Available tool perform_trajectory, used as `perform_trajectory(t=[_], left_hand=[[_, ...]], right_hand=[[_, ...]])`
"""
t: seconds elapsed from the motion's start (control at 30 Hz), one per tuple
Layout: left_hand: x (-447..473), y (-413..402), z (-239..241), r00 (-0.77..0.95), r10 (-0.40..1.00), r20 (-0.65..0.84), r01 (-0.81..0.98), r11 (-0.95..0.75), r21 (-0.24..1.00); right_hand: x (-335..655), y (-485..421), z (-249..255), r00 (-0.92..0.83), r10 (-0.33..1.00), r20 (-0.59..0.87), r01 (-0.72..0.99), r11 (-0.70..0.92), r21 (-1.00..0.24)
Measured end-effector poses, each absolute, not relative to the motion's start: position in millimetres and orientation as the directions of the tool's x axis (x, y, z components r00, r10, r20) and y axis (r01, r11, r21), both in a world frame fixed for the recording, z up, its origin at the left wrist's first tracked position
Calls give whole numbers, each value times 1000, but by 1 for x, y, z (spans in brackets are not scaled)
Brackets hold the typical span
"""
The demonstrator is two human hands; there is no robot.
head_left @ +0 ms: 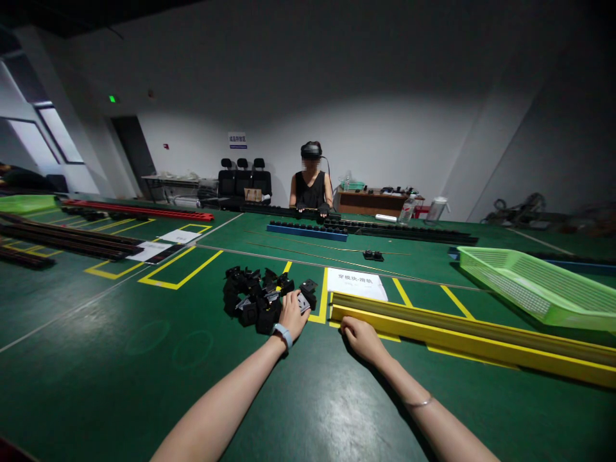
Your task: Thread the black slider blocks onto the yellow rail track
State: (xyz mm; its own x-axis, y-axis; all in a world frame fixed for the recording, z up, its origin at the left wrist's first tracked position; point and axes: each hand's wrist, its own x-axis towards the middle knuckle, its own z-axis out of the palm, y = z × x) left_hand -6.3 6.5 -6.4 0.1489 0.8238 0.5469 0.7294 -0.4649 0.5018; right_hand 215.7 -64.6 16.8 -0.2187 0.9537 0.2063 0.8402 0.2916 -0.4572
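My left hand (292, 316), with a light-blue band at the wrist, is closed over a small black module with a silver metal plate (303, 303). It is at the right side of a loose heap of black plastic modules (257, 298). Some pieces in the heap show silver plates too. My right hand (360, 335) is curled into a fist on the table, close against the near side of a long yellow rail (457, 333) by its left end. Whatever that fist may hold is hidden.
A white paper label (357, 283) lies behind the rail's left end. Farther right stands a green mesh basket (539, 285). A blue rail (307, 232) and a small black piece (373, 255) lie farther back. Across the table sits a person (311, 186) with hands on black parts.
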Motion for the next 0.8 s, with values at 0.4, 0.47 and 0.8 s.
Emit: perform_trajectory(t=[0.4, 0.47, 0.8], left_hand=[[-7, 7, -7, 147, 820, 553, 722, -471, 507], [-7, 7, -8, 149, 818, 555, 719, -475, 507], [-6, 5, -4, 113, 823, 556, 703, -462, 541]], right_hand=[[216, -64, 15, -214, 957, 198, 846, 283, -453], [216, -64, 16, -215, 956, 200, 844, 285, -455], [215, -65, 18, -204, 964, 168, 845, 260, -467]])
